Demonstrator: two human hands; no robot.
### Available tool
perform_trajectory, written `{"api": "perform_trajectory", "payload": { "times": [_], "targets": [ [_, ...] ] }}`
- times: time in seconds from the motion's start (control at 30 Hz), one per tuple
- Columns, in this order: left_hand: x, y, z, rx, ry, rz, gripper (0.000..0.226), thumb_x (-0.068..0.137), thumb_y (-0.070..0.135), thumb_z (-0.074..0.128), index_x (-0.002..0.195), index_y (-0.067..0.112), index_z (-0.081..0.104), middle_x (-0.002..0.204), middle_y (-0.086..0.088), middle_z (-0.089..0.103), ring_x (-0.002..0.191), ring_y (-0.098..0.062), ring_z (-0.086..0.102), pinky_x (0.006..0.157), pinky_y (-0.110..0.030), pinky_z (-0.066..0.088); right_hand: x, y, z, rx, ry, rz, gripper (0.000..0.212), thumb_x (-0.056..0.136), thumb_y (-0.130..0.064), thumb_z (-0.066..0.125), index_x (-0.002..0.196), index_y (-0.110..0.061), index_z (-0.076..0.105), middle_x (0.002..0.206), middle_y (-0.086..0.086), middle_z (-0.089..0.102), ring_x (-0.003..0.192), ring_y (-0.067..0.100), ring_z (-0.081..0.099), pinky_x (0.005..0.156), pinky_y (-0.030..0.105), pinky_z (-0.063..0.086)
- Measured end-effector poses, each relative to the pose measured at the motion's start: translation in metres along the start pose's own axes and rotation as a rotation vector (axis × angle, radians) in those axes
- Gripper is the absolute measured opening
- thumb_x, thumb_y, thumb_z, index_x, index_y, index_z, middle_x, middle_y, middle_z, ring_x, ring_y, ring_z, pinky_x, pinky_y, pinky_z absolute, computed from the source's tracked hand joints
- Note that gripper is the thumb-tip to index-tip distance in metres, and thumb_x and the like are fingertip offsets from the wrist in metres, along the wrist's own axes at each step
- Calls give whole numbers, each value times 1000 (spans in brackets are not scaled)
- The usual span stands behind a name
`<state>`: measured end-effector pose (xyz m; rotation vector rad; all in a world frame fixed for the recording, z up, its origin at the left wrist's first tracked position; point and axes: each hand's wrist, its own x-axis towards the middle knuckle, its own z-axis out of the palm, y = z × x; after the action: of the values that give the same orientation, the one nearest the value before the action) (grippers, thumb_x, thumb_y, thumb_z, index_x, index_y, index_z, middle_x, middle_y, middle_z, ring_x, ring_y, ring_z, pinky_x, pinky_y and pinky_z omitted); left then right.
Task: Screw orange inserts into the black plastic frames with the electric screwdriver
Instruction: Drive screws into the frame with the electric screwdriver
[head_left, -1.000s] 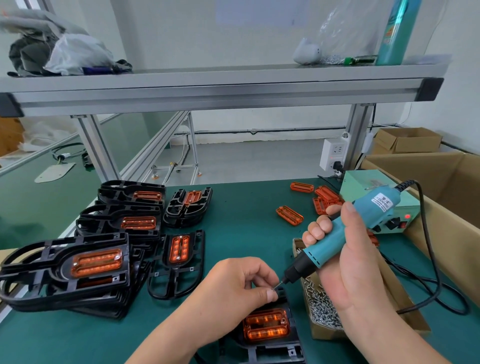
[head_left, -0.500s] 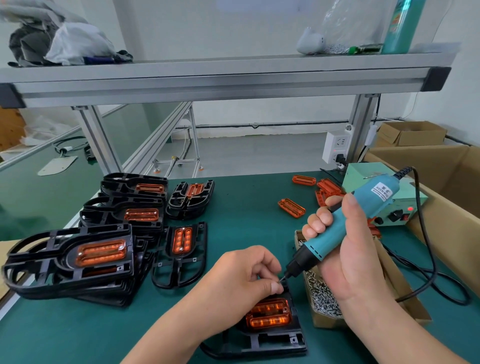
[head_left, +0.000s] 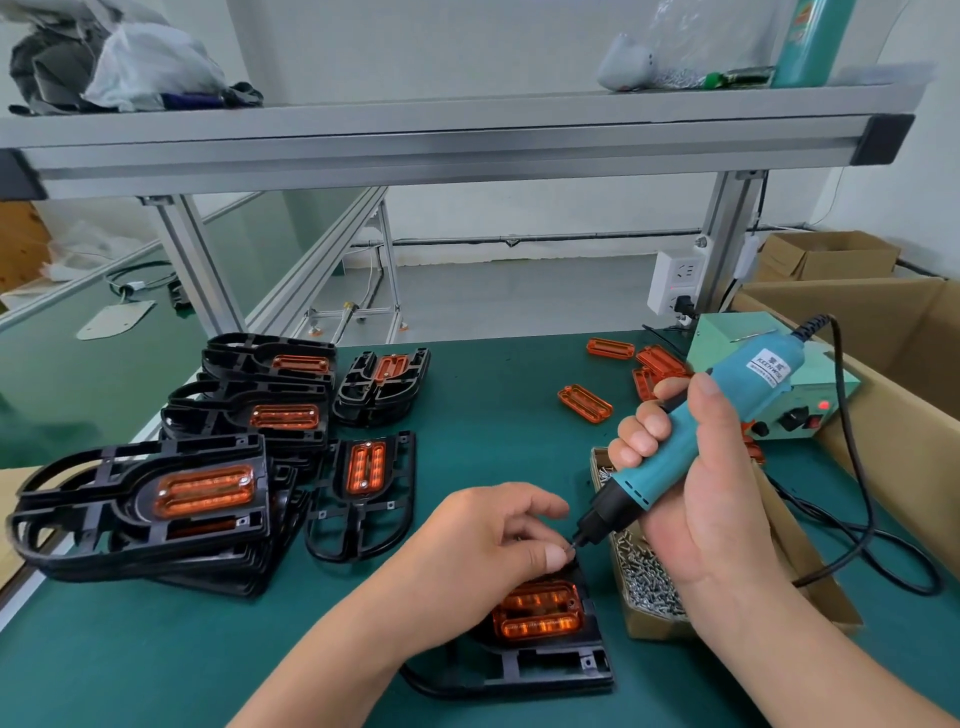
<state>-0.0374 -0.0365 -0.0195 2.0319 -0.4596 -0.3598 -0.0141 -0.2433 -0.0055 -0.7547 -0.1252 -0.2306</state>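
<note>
A black plastic frame (head_left: 550, 667) lies on the green mat at the bottom centre, with an orange insert (head_left: 537, 613) seated in it. My left hand (head_left: 483, 556) rests over the frame's far end, thumb and forefinger pinching something small at the bit tip, probably a screw. My right hand (head_left: 696, 499) grips the teal electric screwdriver (head_left: 685, 447), tilted, its bit pointing down-left at my left fingertips above the insert's far corner. Loose orange inserts (head_left: 584, 402) lie further back.
Stacks of black frames with orange inserts (head_left: 156, 499) fill the left side. A cardboard tray of screws (head_left: 644, 577) sits right of the frame. A green power box (head_left: 800, 410) and its black cable (head_left: 872, 540) lie at right, beside a large carton (head_left: 904, 415).
Both hands have come down together toward the frame, and the bit tip has dropped closer to the insert's far corner. The view has tilted down, showing more of the frame.
</note>
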Motion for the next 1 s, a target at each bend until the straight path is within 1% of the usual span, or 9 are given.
{"api": "perform_trajectory", "payload": {
  "times": [0.1, 0.2, 0.27, 0.3, 0.47, 0.6, 0.67, 0.83, 1.0],
  "targets": [
    [1, -2, -8, 44, 128, 50, 23, 97, 41, 67, 120, 42, 68, 101, 22, 78, 102, 4, 71, 96, -28, 51, 1, -2, 0, 8, 7, 11, 23, 106, -39, 57, 95, -20, 61, 73, -3, 47, 61, 10, 46, 57, 23, 46],
    [-1, -4, -15, 152, 228, 59, 12, 99, 39, 65, 108, 43, 72, 86, 20, 75, 79, 1, 69, 80, -30, 57, 1, -5, -1, -4, 2, 15, 24, 107, -39, 55, 94, -20, 60, 71, -4, 46, 58, 9, 46, 54, 23, 45],
    [-3, -2, -18, 277, 227, 68, 13, 96, 48, 65, 107, 44, 71, 79, 20, 69, 65, -1, 61, 67, -27, 54, 0, -7, 0, -19, -13, 15, 23, 106, -39, 55, 94, -20, 60, 70, -4, 46, 56, 9, 46, 53, 23, 45],
    [-5, -1, -19, 359, 214, 78, 18, 94, 52, 65, 109, 44, 71, 79, 20, 66, 65, -1, 59, 64, -25, 51, -1, -7, 0, -31, -24, 16, 23, 105, -39, 56, 93, -20, 60, 70, -4, 46, 56, 9, 46, 52, 23, 45],
    [-8, 5, -15, 700, 110, 100, 48, 87, 64, 65, 131, 46, 61, 80, 23, 52, 76, 9, 50, 67, -14, 33, -4, -6, 3, -125, -76, 9, 19, 101, -36, 59, 93, -19, 62, 69, 0, 45, 55, 12, 45, 51, 25, 44],
    [-7, 4, -9, 809, 106, 118, 64, 87, 69, 64, 144, 42, 53, 117, 20, 64, 108, -1, 60, 92, -29, 48, -7, -4, 5, -180, -139, 17, 20, 97, -37, 66, 93, -18, 61, 68, 1, 46, 53, 14, 45, 51, 27, 43],
    [-6, 4, -7, 867, 99, 109, 68, 87, 70, 63, 146, 40, 52, 127, 16, 65, 117, -8, 61, 97, -34, 50, -9, -3, 5, -194, -162, 20, 24, 93, -39, 68, 94, -17, 60, 68, 2, 47, 53, 15, 45, 51, 28, 43],
    [-5, 5, -6, 934, 74, 83, 62, 87, 72, 61, 139, 38, 57, 120, 13, 66, 112, -14, 64, 93, -39, 53, -10, -2, 5, -222, -185, 22, 26, 93, -38, 68, 97, -14, 58, 69, 4, 46, 53, 16, 46, 51, 27, 44],
    [-4, 4, -5, 935, 70, 75, 56, 87, 70, 61, 135, 40, 59, 115, 13, 66, 107, -14, 64, 87, -36, 52, -12, -2, 6, -247, -197, 42, 28, 90, -39, 70, 97, -14, 58, 68, 5, 46, 52, 17, 45, 49, 29, 43]
  ]
}}
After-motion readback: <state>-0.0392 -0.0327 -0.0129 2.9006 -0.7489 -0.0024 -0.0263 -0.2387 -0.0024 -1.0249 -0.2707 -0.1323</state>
